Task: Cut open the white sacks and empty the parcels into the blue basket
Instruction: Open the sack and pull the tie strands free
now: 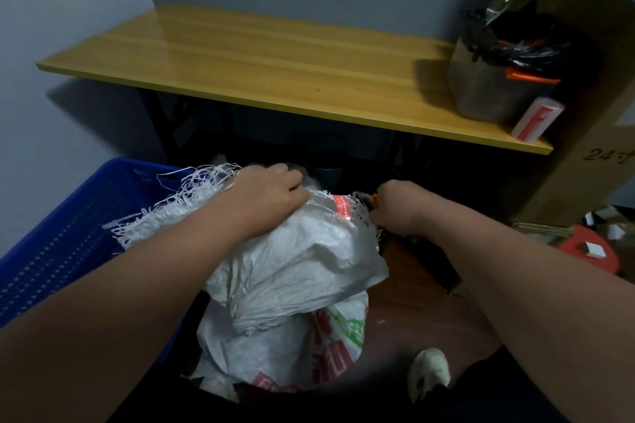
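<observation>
Head view
Sack: white woven sack (295, 264) stands on the floor at 6 o'clock, just right of the basket; top bunched and folded over, frayed white strands fanning out toward 10 o'clock over the basket rim. Red and green print on its lower side.
Left hand: left hand (271, 192) sits on the sack top, fingers curled down and gripping the bunched fabric.
Right hand: right hand (395, 209) at the sack's right edge, about 3 o'clock from the left hand; fingers closed round a small tool (369, 200) with an orange bit showing. What the tool is, I cannot tell. Its tip is at the frayed edge beside a red label.
Basket: blue basket (68, 233) at 9 o'clock, perforated wall, touching the sack's left side. Inside not visible.
Parcels: none visible; sack contents hidden.
Table: wooden table (275, 69) at 12 o'clock, against the grey wall.
On table: brown box (488, 93) holding black cables at 2 o'clock, a white and red pack (536, 118) leaning by it.
Far right: tall cardboard carton (591, 134) at 3 o'clock.
Floor: pale shoe (429, 371) at 5 o'clock; red stool (587, 251) at 4 o'clock.
</observation>
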